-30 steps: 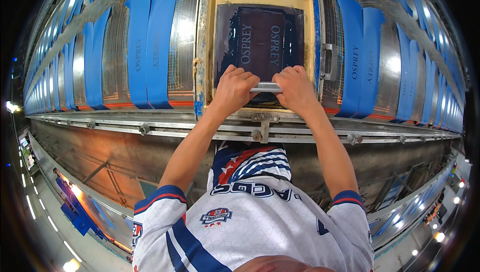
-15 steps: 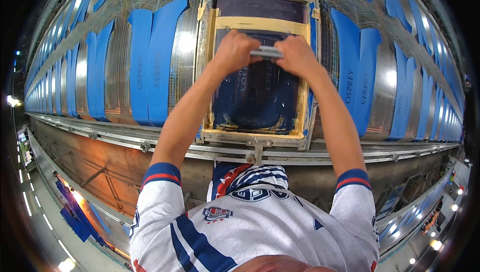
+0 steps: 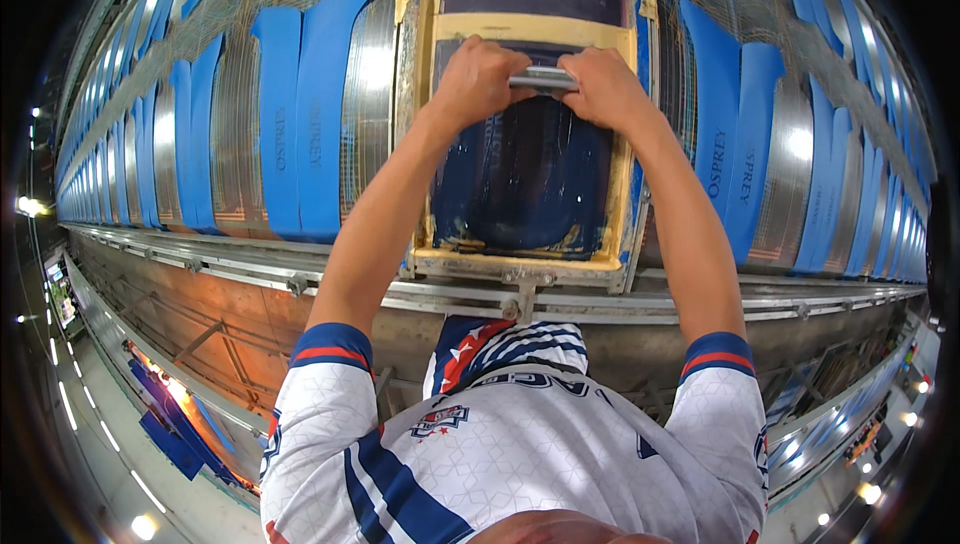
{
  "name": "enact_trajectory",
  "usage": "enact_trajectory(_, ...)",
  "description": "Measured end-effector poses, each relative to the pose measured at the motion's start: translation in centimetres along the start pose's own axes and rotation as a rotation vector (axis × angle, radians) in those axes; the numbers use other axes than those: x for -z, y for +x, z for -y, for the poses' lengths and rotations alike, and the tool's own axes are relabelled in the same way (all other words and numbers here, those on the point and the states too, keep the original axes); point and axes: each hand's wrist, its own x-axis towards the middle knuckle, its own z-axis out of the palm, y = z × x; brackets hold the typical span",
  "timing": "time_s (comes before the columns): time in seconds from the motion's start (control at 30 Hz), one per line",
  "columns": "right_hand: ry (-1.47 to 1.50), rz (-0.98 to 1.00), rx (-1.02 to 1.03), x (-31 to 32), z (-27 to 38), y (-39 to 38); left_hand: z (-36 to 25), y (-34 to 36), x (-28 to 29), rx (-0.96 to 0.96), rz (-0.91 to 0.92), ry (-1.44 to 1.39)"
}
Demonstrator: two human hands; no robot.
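Note:
A squeegee with a grey metal handle (image 3: 543, 78) lies crosswise over a screen-printing frame, gripped at both ends. My left hand (image 3: 478, 80) wraps its left end, and my right hand (image 3: 604, 87) is closed round its right end. Both arms reach forward over the frame. Beneath them is the dark mesh (image 3: 520, 179), wet with dark blue ink, with faint lettering showing through. Yellowish tape (image 3: 520, 28) borders the mesh, inside a worn metal frame (image 3: 403, 104). The squeegee's blade is hidden below the handle and my fingers; it stands near the mesh's far end.
Blue cut fabric pieces (image 3: 281, 124) lie in pairs on the long metal table to the left. More blue pieces (image 3: 714, 134) lie to the right. A metal rail (image 3: 450, 302) with a bracket (image 3: 520, 301) runs along the table's near edge, between the frame and my body.
My view has shifted, so the frame sits a little higher in it. Both hands keep hold of the squeegee, which is slightly nearer the far end. Lettering under the mesh looks fainter.

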Motion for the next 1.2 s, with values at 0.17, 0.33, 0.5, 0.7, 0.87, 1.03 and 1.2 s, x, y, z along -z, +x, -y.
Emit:
enact_trajectory(0.17,-0.038,-0.01,0.052,-3.9,5.5,-9.1,-7.0,-8.9,-0.3,-0.002,0.021,-0.041)
enact_trajectory(0.33,0.115,0.048,-0.067,-3.4,9.3,-14.9,-11.6,-14.0,0.1,0.048,0.025,0.001)
enact_trajectory(0.5,0.081,-0.711,-0.481,-2.4,0.1,-14.0,-12.4,-13.6,0.4,0.107,0.039,-0.007)
enact_trajectory(0.7,0.259,-0.595,-0.827,-6.4,-5.3,-11.9,-12.3,-13.9,1.4,0.145,0.096,0.026)
enact_trajectory(0.87,0.208,-0.693,-0.758,-5.7,-6.5,-13.0,-12.1,-14.6,1.4,0.152,0.091,0.006)
enact_trajectory(1.03,0.258,-0.686,-0.781,-2.4,-2.4,-11.1,-10.5,-17.1,4.3,0.188,0.001,-0.011)
enact_trajectory(1.2,0.29,-0.771,-0.665,-9.1,7.3,-3.3,-0.9,-22.2,9.3,0.166,0.019,0.057)
